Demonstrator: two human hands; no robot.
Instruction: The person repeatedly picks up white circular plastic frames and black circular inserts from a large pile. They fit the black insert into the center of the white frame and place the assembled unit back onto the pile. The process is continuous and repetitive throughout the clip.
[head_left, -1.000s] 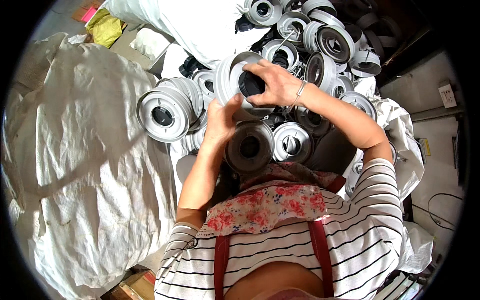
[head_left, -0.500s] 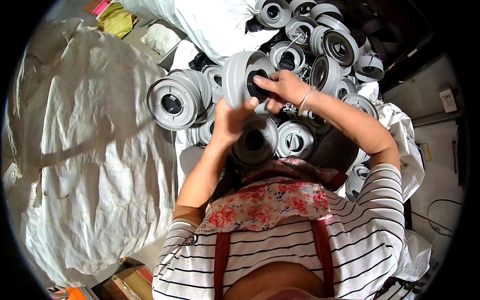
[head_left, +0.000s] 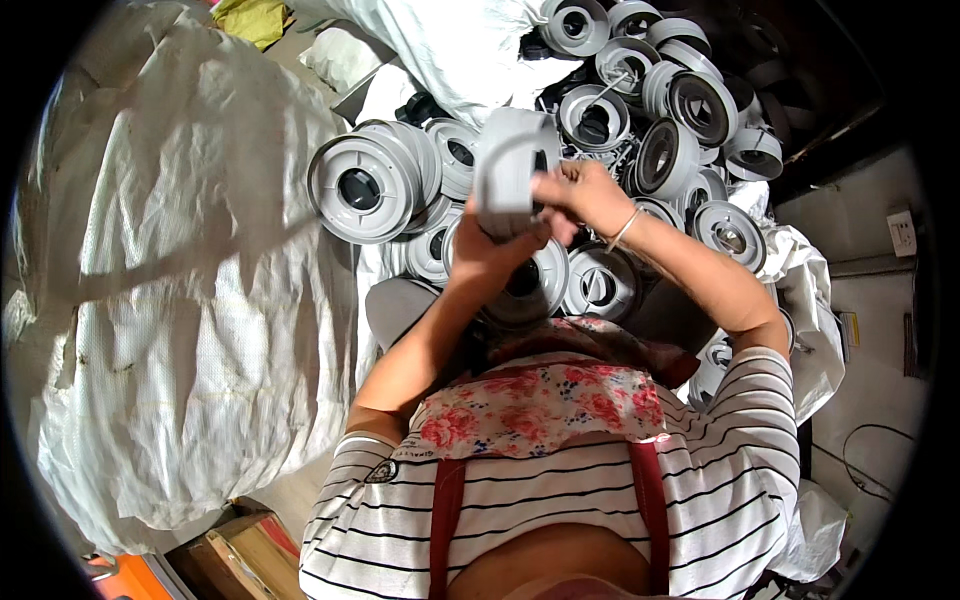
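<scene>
A round grey plastic housing [head_left: 505, 170], blurred by motion, is tipped on its side in front of me. My left hand [head_left: 490, 245] grips it from below, its thumb along the lower rim. My right hand [head_left: 588, 203] is at the open side with fingers folded in, close to a dark part inside the housing. What lies between those fingers is hidden. Below the held piece, another grey housing [head_left: 548, 285] with a dark centre sits near my lap. To its right lies a similar grey one [head_left: 600, 290]. A stack of grey housings [head_left: 385, 190] stands left of my left hand.
Many more grey housings [head_left: 697, 107] are heaped at the far right, some with black inserts. A large white woven sack [head_left: 190, 300] fills the left side; another white sack [head_left: 440, 60] lies at the back. A wall socket [head_left: 902, 232] is at right, and cardboard [head_left: 255, 560] at lower left.
The held housing has turned so its opening faces more to the right, away from view. Both hands have moved slightly right, and the right fingers have drawn back toward the rim. The view has shifted slightly.
</scene>
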